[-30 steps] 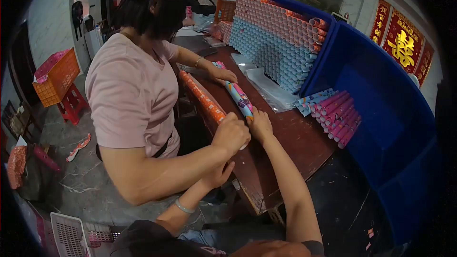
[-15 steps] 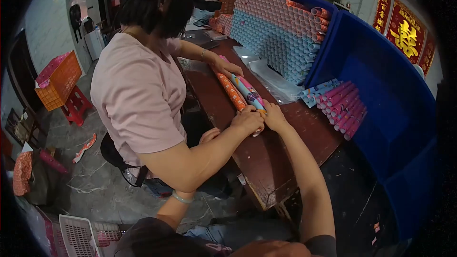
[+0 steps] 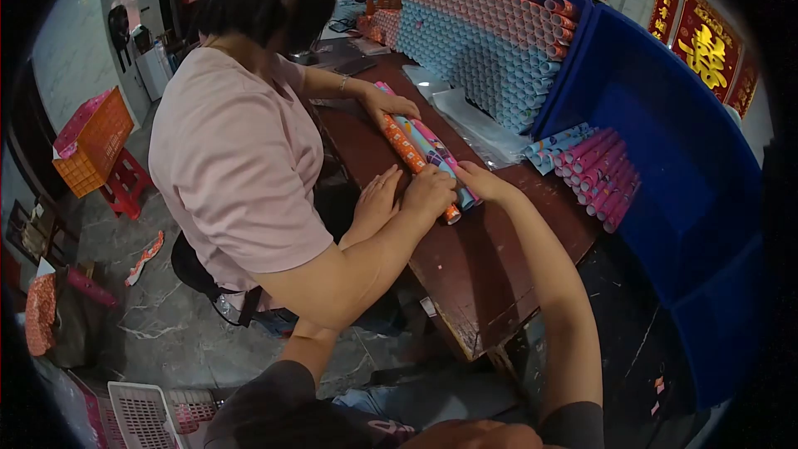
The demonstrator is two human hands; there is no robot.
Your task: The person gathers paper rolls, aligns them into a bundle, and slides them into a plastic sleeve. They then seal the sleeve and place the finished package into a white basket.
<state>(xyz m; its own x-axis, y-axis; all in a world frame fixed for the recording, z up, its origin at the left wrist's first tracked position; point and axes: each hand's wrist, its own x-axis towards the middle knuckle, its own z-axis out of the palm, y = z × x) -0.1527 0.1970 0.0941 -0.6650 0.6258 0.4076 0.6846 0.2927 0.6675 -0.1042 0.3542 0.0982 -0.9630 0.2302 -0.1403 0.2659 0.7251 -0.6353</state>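
Note:
On the brown table lie an orange patterned paper roll [image 3: 403,145], a light-blue patterned roll [image 3: 426,146] and a pink roll [image 3: 436,141], side by side. My right hand [image 3: 486,183] grips the near right end of the rolls, its fingers curled against the pink and blue ones. Below a co-worker's forearm, my left hand [image 3: 376,201] reaches to the table's near edge, fingers stretched out beside the orange roll and holding nothing. A co-worker's hand [image 3: 430,193] presses on the near ends; the other hand [image 3: 389,104] rests on the far ends.
A large stack of rolled tubes [image 3: 474,50] stands against a blue bin [image 3: 657,158]. Pink and blue rolls [image 3: 594,173] lie at the table's right edge, near clear plastic bags [image 3: 474,129]. The co-worker [image 3: 237,158] sits close on my left. White baskets [image 3: 141,416] stand below.
My left hand has come further out from under the co-worker's arm, toward the rolls, fingers extended. The co-worker's far hand has shifted slightly, and the rolls' near ends now show more.

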